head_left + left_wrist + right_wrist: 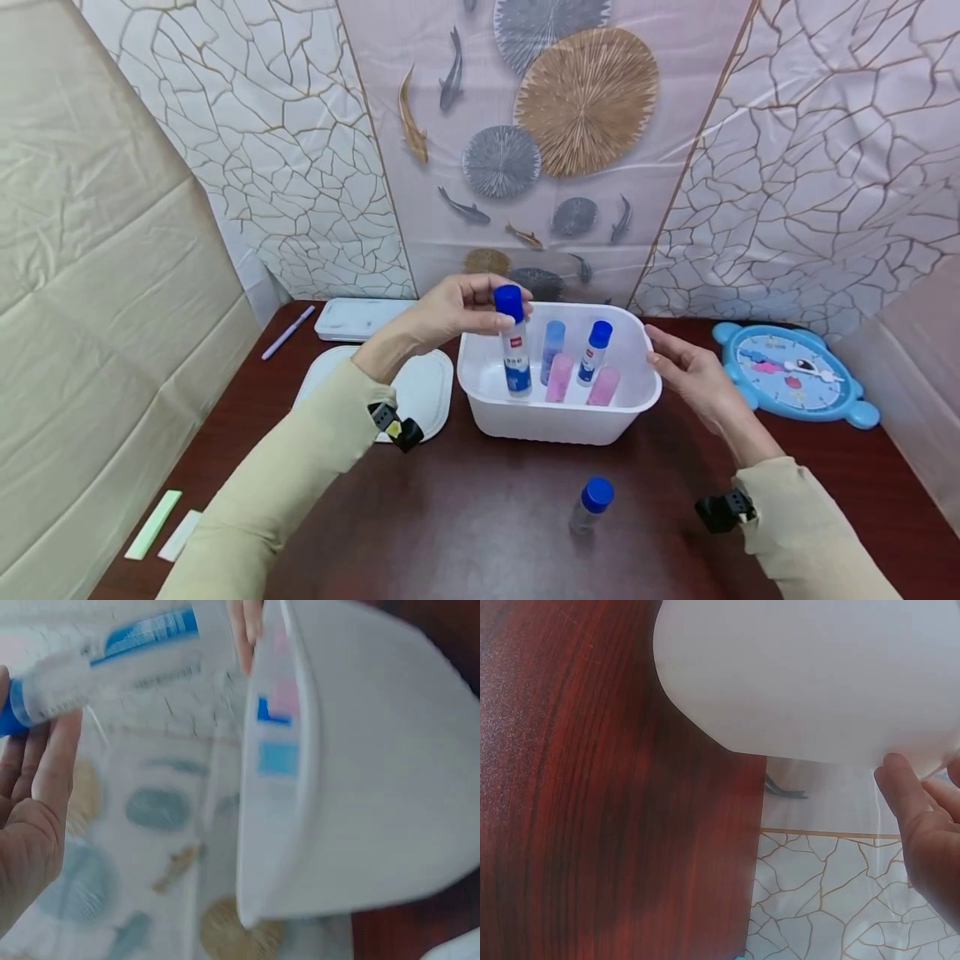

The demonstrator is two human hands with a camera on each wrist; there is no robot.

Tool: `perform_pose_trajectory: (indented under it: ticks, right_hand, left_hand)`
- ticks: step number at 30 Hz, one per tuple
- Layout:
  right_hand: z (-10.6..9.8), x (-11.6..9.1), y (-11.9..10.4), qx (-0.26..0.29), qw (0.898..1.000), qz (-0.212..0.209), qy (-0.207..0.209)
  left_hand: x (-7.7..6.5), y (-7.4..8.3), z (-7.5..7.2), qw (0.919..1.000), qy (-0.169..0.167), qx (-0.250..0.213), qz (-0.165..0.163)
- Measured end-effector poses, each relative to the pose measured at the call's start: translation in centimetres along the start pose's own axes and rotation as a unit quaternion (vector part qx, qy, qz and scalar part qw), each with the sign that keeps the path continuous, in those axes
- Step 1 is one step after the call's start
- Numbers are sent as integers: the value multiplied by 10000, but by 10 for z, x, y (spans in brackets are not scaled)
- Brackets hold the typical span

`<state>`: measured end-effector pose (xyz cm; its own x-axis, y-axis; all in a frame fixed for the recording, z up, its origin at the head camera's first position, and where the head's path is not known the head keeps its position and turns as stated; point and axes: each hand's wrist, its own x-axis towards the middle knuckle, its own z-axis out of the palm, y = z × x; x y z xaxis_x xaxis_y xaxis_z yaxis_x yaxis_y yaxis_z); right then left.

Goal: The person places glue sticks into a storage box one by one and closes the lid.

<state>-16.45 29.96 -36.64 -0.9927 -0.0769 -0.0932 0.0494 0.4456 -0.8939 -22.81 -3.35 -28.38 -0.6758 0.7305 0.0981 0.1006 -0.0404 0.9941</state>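
My left hand (468, 304) grips a clear glue stick (517, 358) by its blue cap, upright at the left side of a white plastic bin (555, 421). In the left wrist view, the glue stick (142, 664) lies across the frame, its blue end at the hand (34, 817). My right hand (693, 375) holds the bin's right rim with thumb and fingertips. Inside stand another blue-capped glue stick (592, 354), a light-blue stick (552, 350) and two pink sticks (558, 379). One more blue-capped glue stick (592, 504) stands on the table before the bin.
Behind my left forearm lie a white oval mat (423, 392) and a pale case (360, 318). A purple pen (288, 332) is at far left, with a green strip (153, 525) and a white strip (180, 535) nearer. A blue toy clock (795, 371) lies at right.
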Motion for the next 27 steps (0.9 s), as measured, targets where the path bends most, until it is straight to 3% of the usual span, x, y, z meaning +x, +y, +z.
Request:
perform_pose_trajectory:
  ticks: [3,6,10,13,17,22,27]
  right_hand:
    - [0,-1,1,-23,10000,27,1]
    - [2,-1,1,42,10000,-25,-12]
    - [4,0,2,101,9999,-46,-48]
    - [5,-1,3,95,9999,-52,-41]
    - [4,-3,3,96,9999,-120,-7]
    - [3,-3,1,46,9999,-143,14]
    - [1,-3,0,-2,9999,-125,21]
  left_hand:
    - [10,-15,-9,9990,420,112,-133]
    - [19,-37,-14,9971,624,309,-290]
    - [28,-59,-18,9933,521,859,-577]
    - [34,-66,-21,9879,318,1311,-763]
    - [43,-69,-23,9755,101,2009,-886]
    - [52,-68,-22,9510,-32,2906,-1060]
    - [55,-66,-20,9342,-92,3380,-1137]
